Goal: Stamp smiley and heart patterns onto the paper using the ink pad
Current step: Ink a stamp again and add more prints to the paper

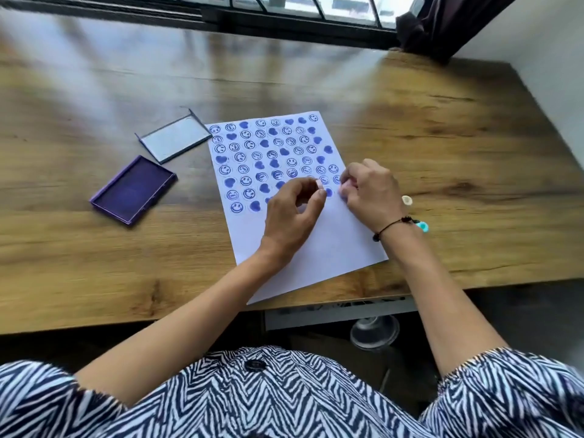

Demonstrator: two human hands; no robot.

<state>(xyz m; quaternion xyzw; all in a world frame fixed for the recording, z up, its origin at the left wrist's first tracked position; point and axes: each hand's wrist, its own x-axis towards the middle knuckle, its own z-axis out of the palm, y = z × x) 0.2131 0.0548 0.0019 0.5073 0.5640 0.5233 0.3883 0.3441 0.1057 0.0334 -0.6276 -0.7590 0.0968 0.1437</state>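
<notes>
A white paper (319, 248) lies on the wooden table, its upper part filled with rows of blue smiley and heart prints. My left hand (292, 216) hovers over the lowest row, thumb and forefinger pinched on a small pale stamp (318, 184). My right hand (371, 194) rests at the paper's right edge with its fingertips bunched together; whether they hold anything is unclear. The open purple ink pad (132, 191) lies left of the paper, apart from both hands.
The ink pad's clear lid (175, 139) lies open-side up behind the pad, touching the paper's top left corner. A small white stamp (407, 200) and a teal one (422, 227) sit beside my right wrist. The paper's near corner overhangs the table's front edge (189, 314).
</notes>
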